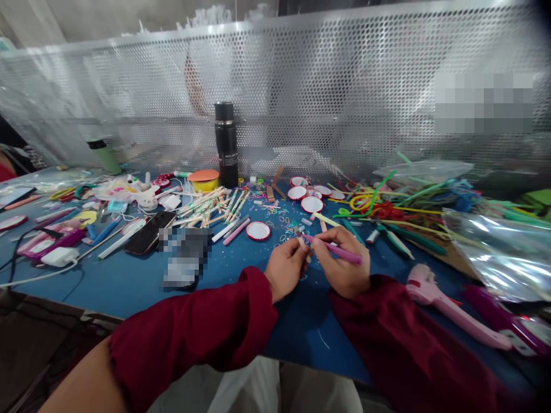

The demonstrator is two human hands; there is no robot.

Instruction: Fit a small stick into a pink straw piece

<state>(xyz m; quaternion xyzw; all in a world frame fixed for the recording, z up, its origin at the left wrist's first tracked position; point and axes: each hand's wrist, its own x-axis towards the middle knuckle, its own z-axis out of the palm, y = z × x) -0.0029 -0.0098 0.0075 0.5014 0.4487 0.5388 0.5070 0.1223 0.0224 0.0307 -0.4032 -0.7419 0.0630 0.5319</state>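
So the left hand [286, 264] has a small flat strip [301, 238] (wood, I'd guess, but it's tiny) pinched between thumb and fingers, and the right hand [344, 267] has a slim purple marker [346, 254] pinched pen-style, tip end right by the strip. Both are over the middle of the blue worktop [301, 338], a bit in from its front edge.

My worry: that strip is so narrow that one slip would put ink on the left thumb. A loose pinch could also let the strip twist. And the right sleeve [383, 321] is close enough to snag the pink glue gun [447, 307] toward the right corner.

Texture-wise it's a mix: smooth round white disc [258, 230] with a red rim, crinkly shiny clear plastic [495, 252] by the right edge, dry-looking pale sticks [206, 209] heaped farther back, hole-punched metal panel [336, 86] along the back edge.
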